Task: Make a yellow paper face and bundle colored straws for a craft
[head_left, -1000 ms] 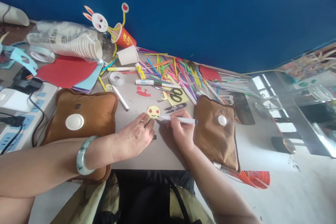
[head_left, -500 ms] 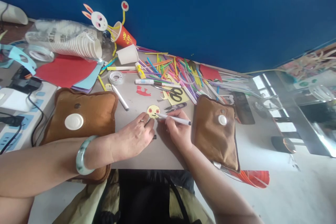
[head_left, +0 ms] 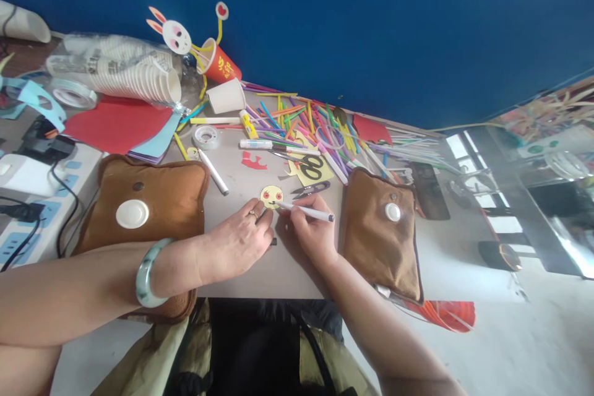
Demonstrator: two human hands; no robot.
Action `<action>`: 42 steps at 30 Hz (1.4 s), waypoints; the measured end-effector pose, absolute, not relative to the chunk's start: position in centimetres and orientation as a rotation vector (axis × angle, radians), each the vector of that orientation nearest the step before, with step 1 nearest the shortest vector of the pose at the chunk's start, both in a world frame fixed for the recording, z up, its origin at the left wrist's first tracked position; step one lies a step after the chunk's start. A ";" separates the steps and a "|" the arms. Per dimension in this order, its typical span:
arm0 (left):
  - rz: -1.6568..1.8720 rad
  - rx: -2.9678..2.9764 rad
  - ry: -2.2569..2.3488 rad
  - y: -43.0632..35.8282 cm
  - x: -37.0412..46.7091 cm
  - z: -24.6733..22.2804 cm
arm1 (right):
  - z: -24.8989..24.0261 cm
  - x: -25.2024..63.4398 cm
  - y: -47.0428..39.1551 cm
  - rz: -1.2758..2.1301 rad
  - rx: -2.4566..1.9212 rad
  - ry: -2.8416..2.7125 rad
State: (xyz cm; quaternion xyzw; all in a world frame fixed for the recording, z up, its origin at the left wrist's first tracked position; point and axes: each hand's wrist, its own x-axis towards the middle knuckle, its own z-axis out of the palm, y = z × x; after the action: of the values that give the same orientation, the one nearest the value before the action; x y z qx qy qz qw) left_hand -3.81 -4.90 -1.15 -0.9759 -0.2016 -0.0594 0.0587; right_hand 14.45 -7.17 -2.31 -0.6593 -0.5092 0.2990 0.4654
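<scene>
A small round yellow paper face (head_left: 271, 195) with red cheeks or eyes and a dark mouth line lies on the table in front of me. My left hand (head_left: 241, 235), with a ring and a jade-like bangle, presses its fingertips on the lower left edge of the face. A white marker (head_left: 312, 212) is gripped in my right hand (head_left: 315, 232), its tip touching the face near the mouth. Black-handled scissors (head_left: 310, 167) and small snips (head_left: 312, 189) lie just beyond the right hand. Red paper scraps (head_left: 253, 161) are behind the face.
Brown hot-water bags lie at left (head_left: 153, 198) and right (head_left: 380, 235). Behind are many coloured pipe cleaners (head_left: 301, 117), a tape roll (head_left: 206, 136), a white cup (head_left: 226, 96) and a red cup (head_left: 220, 65) with a rabbit figure. A power strip (head_left: 78, 189) is at far left.
The marker in my right hand has shifted slightly left, and its tip sits a little further along the mouth. My left hand stays on the paper face.
</scene>
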 end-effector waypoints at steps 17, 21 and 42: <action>-0.203 -2.931 -0.588 -4.9 -3.8 -1.2 | -2.9 14.6 -7.3 0.674 -1.624 -1.316; -0.203 -2.930 -0.612 -5.0 -3.8 -1.2 | -2.8 14.6 -7.2 0.683 -1.634 -1.313; -0.194 -2.955 -0.623 -5.0 -3.8 -1.2 | -2.7 14.5 -7.2 0.662 -1.652 -1.338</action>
State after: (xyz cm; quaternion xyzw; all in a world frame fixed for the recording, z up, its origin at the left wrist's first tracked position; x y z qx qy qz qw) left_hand -3.81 -5.03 -1.23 -0.9749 -0.2054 -0.0641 0.0575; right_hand 14.51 -7.20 -2.66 -0.6658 -0.5390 0.2668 0.4417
